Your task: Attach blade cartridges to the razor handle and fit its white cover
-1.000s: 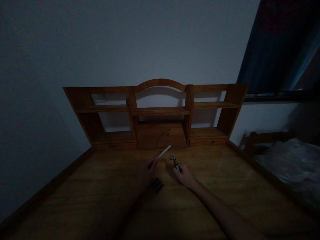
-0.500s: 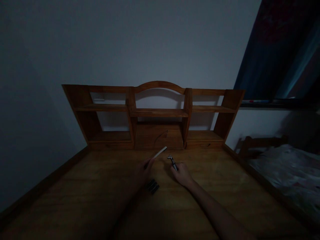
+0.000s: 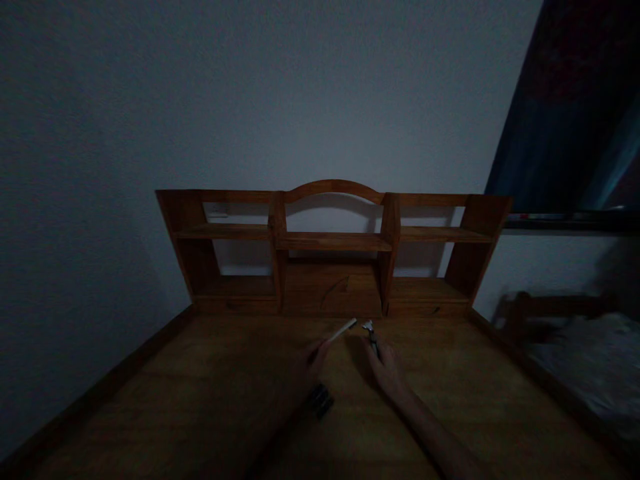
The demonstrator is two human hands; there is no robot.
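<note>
Below centre frame, my left hand [image 3: 314, 358] grips a white brush [image 3: 343, 330], my right hand [image 3: 388, 368] a razor-like tool [image 3: 373, 340], each by its near end, apparently keeping the far ends clear.

a slim pale brush [image 3: 342, 330] with dark bristles at its far tip slants forward and rightward out of the left hand [image 3: 313, 362]. a razor [image 3: 372, 339], shiny at the head, juts forward from the right hand [image 3: 388, 371], leaning left, its head near the brush's tip but apart.
</note>
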